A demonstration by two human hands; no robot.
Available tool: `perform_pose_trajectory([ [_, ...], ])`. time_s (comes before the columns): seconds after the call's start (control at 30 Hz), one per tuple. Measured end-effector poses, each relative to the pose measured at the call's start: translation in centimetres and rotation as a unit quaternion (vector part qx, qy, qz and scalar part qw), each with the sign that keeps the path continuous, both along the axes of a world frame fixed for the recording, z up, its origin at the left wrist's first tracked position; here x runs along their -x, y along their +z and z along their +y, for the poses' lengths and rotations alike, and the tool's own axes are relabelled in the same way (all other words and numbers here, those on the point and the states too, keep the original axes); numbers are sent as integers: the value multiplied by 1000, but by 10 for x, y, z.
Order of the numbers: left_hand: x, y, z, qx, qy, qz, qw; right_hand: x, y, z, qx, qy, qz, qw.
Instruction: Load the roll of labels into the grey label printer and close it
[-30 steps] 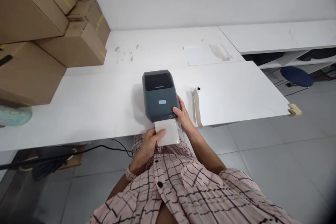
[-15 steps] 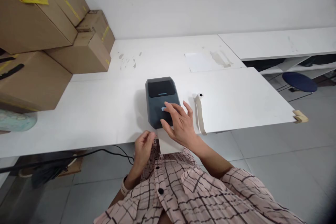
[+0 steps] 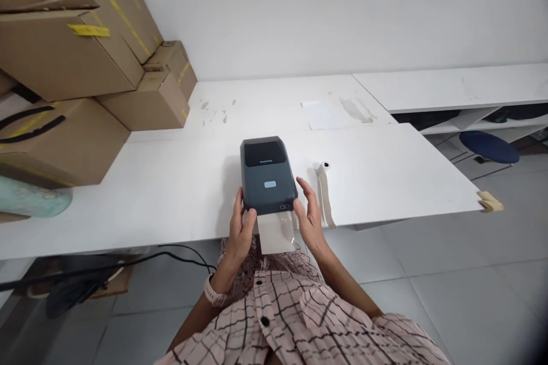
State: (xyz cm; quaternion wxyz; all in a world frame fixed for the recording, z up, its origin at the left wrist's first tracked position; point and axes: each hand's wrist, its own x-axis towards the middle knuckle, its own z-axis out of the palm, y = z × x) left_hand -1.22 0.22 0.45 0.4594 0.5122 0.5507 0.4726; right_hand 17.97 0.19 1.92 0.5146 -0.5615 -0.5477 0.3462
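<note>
A dark blue-grey label printer [image 3: 266, 174] sits on the white table, with a light blue button on its top. From its front slot a strip of pale label paper [image 3: 276, 234] hangs past the table's edge. My left hand [image 3: 240, 231] grips the printer's near left corner, fingers along the side and thumb at the front. Beside the near right corner is my right hand [image 3: 311, 221], open, its thumb close to or touching the casing and its fingers spread. A small paper roll [image 3: 324, 166] with a loose tail lies right of the printer.
Stacked cardboard boxes [image 3: 145, 100] fill the table's left end, with a pale green rounded object [image 3: 36, 197] in front. A white sheet [image 3: 319, 115] lies toward the back. A tan corner guard [image 3: 489, 201] covers the right corner. Beyond stands a blue stool [image 3: 488, 146]. Black cable [image 3: 141, 259] hangs below.
My right hand has left the button on top and moved to the printer's right side. My left hand has come up to its left front corner. The view has shifted slightly.
</note>
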Motion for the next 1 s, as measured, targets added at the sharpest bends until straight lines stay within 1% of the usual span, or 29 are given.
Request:
perform_pose_trajectory([
  [0.07,1,-1,1,-19,13,2,1000,-3,-3,1,27,33,40,998],
  [0.13,-1,-4,4,-39,31,4,999,-4,-5,3,25,49,56,997],
  [0.27,-9,-15,8,-65,53,-2,996,-2,-10,7,8,44,64,997],
  [0.33,-12,-18,7,-79,62,-4,995,0,-14,7,-3,36,70,997],
  [0.43,-14,-16,5,-88,69,1,994,1,-16,7,-19,24,79,996],
  [0.5,-12,-11,7,-94,69,3,993,-1,-12,9,-37,26,71,996],
  [0.57,-8,-1,15,-123,73,-2,990,-5,-1,15,-63,38,45,996],
  [0.67,0,21,43,-191,63,-20,979,-12,29,37,-98,65,-48,992],
  [0.73,7,36,69,-199,42,-22,979,-13,52,61,-116,78,-120,983],
  [0.8,14,45,91,-175,59,9,983,-10,73,92,-137,76,-167,973],
  [0.83,17,46,100,-149,65,36,986,-8,82,109,-150,70,-181,969],
  [0.9,20,41,110,-79,70,94,990,-3,93,145,-177,51,-199,962],
  [1.0,19,27,112,8,66,168,984,1,102,192,-204,38,-222,953],
])
